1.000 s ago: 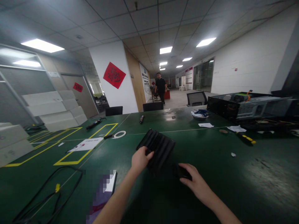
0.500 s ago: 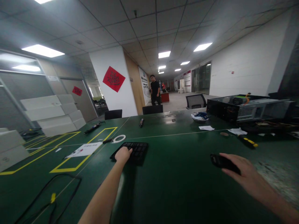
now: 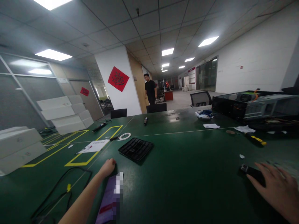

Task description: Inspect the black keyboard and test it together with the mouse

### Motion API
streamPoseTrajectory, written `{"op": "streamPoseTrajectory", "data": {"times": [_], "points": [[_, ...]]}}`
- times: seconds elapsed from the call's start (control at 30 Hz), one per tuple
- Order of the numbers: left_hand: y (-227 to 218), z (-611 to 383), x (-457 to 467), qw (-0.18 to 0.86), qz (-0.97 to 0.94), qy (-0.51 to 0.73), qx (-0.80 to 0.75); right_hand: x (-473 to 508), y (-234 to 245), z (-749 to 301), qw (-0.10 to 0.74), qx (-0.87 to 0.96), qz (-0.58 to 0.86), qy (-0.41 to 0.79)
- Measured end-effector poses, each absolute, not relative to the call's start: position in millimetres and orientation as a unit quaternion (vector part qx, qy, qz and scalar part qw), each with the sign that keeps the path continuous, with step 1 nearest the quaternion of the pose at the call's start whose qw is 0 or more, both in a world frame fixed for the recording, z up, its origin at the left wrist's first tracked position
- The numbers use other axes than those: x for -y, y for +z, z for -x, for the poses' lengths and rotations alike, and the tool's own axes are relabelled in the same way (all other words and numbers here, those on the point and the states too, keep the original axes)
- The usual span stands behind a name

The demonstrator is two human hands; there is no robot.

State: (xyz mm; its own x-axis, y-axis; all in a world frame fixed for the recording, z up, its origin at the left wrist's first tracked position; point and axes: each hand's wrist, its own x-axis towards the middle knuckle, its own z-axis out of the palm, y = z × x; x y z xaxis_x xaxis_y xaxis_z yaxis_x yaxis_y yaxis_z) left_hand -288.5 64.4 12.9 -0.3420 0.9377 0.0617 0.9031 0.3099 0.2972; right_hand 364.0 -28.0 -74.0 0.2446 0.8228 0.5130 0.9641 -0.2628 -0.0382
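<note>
Left hand: the left hand [image 3: 107, 167] lies curled on the green table [image 3: 187, 161], its fingers at the far end of a flat purple object [image 3: 109, 199] that is partly blurred out; it seems to touch the top edge, holding nothing that I can make out
Right hand: the right hand [image 3: 277, 189] is spread wide, fingers over the near end of a small black device [image 3: 251, 171] lying on the table at the right
Black grille: a black slatted panel [image 3: 136, 149] lies flat on the table, just beyond the left hand and apart from it
Near left: a black cable [image 3: 58, 189] loops at the table's near edge
Far side: a white tape ring [image 3: 124, 136], a yellow-handled tool [image 3: 255, 140], an open computer case [image 3: 252, 105]
Background: a person in black [image 3: 149, 88] stands in the corridor
</note>
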Motion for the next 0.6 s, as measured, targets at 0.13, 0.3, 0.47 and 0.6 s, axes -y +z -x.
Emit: {"op": "streamPoseTrajectory", "data": {"times": [0.13, 0.3, 0.47, 0.6], "points": [[11.4, 291.4, -59.3, 0.075, -0.572, 0.167, -0.799, 28.2, -76.1, -366.9, 0.189, 0.584, 0.759, -0.216], [19.2, 287.5, -52.3, 0.102, -0.553, 0.228, -0.795, 26.3, -78.4, -370.4, 0.181, 0.579, 0.776, -0.173], [33.9, 267.3, -73.1, 0.118, -0.498, 0.308, -0.802, 26.4, -73.8, -366.9, 0.166, 0.587, 0.779, -0.147], [35.6, 239.3, -105.0, 0.114, -0.504, 0.302, -0.801, 25.5, -75.9, -368.4, 0.164, 0.588, 0.776, -0.163]]}}
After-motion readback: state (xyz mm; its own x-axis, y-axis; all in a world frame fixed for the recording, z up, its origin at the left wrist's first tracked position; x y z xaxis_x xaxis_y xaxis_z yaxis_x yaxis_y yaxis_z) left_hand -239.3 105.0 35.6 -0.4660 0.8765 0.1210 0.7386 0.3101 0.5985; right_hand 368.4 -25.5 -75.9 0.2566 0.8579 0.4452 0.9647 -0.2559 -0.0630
